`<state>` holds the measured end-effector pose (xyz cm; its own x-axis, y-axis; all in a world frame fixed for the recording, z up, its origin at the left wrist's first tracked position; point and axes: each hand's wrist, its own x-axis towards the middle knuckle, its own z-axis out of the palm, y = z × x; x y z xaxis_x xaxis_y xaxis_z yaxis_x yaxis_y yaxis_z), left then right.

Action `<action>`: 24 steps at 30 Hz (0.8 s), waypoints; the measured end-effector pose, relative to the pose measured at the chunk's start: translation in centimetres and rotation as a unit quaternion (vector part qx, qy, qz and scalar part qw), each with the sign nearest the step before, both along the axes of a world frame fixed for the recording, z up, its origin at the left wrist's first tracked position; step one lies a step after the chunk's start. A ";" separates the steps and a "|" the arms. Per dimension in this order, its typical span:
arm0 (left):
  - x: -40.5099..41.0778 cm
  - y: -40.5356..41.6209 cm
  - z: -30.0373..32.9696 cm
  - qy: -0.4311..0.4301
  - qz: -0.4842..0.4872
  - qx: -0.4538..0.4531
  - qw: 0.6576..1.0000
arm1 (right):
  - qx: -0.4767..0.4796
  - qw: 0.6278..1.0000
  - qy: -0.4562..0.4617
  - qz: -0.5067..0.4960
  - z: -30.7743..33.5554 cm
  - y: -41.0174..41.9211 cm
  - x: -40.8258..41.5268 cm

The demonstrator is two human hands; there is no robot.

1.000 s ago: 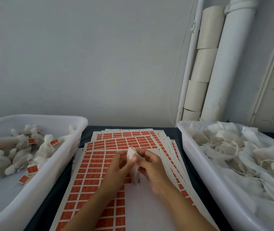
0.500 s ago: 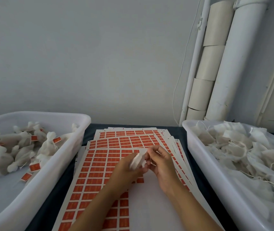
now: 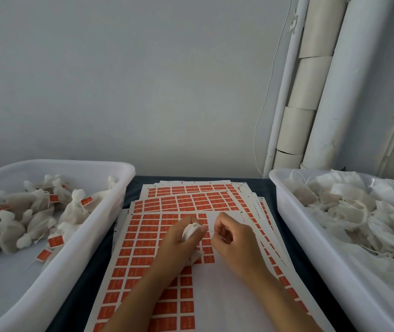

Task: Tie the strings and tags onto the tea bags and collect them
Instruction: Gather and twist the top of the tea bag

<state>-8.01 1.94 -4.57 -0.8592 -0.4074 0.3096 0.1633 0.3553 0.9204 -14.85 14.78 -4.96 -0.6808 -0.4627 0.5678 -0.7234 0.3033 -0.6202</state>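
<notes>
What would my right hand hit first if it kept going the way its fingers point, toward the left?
Most likely the tea bag gripped in the left hand, just across a small gap from the right hand. A thin string seems to bridge that gap. Depth is hard to judge from this single view.

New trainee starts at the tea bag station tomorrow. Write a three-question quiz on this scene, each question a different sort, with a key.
1. True or false: the left hand grips a white tea bag above the sheets of orange tags.
2. Which tub holds bags that already carry orange tags? A. the left tub B. the right tub C. both
3. Fill in: the right hand pinches a thin white ____ running to the bag.

Key: 1 true; 2 A; 3 string.
</notes>
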 end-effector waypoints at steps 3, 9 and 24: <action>-0.2 -0.1 -0.1 0.019 0.014 0.006 1.000 | -0.003 1.000 0.007 -0.025 0.0 -0.3 -0.1; -0.5 -0.3 -0.2 0.021 0.019 0.092 0.995 | -0.010 0.995 0.001 -0.101 0.3 -0.4 -0.4; 0.9 -1.0 1.6 -0.041 -0.125 0.309 0.942 | -0.017 0.998 -0.053 -0.030 -0.6 -1.2 0.0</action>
<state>-7.11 0.90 -3.01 -0.9627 -0.2706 0.0073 0.0896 -0.2933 0.9518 -14.88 13.56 -5.57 -0.7639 -0.4011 0.5055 -0.6342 0.3218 -0.7031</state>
